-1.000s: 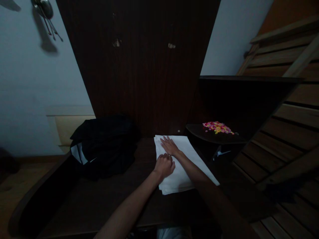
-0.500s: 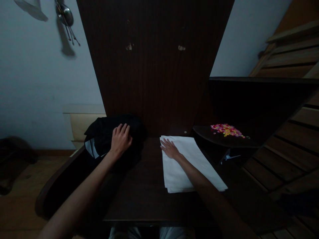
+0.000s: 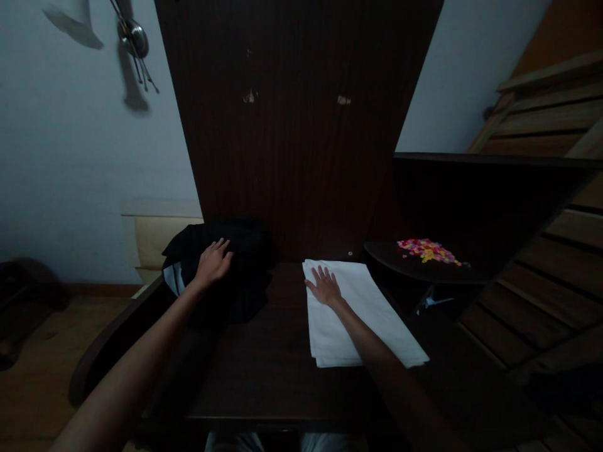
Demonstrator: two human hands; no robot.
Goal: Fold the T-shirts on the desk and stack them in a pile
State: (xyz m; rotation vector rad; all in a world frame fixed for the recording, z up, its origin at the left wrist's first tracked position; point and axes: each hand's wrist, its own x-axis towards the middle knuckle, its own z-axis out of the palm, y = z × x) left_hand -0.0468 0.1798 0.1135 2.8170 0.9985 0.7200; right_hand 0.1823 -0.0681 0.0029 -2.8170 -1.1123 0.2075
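A heap of black cloth (image 3: pixel 245 295) lies at the left back of the dark wooden table (image 3: pixel 264 383), with a pale patch showing at its left side. My left hand (image 3: pixel 214 262) rests on or just over this cloth, its fingers stretched forward and grasping nothing that shows. On the table's right half is a white folded cloth (image 3: pixel 367 307), flat, with its layers slightly offset along the near edge. My right hand (image 3: pixel 325 287) lies flat near the far left corner of the white cloth, fingers spread.
A tall dark wooden panel (image 3: pixel 296 157) rises behind the table. To the right, a rounded shelf (image 3: pixel 391 260) carries a pile of small pink, red and yellow pieces (image 3: pixel 428 251). A wall lamp (image 3: pixel 134 39) hangs at upper left. Wooden slats (image 3: pixel 541 125) stand at right.
My left hand has shifted left and a little nearer across the black cloth. My right hand has slid slightly right on the white cloth, its fingers turned more forward. The view has tilted slightly.
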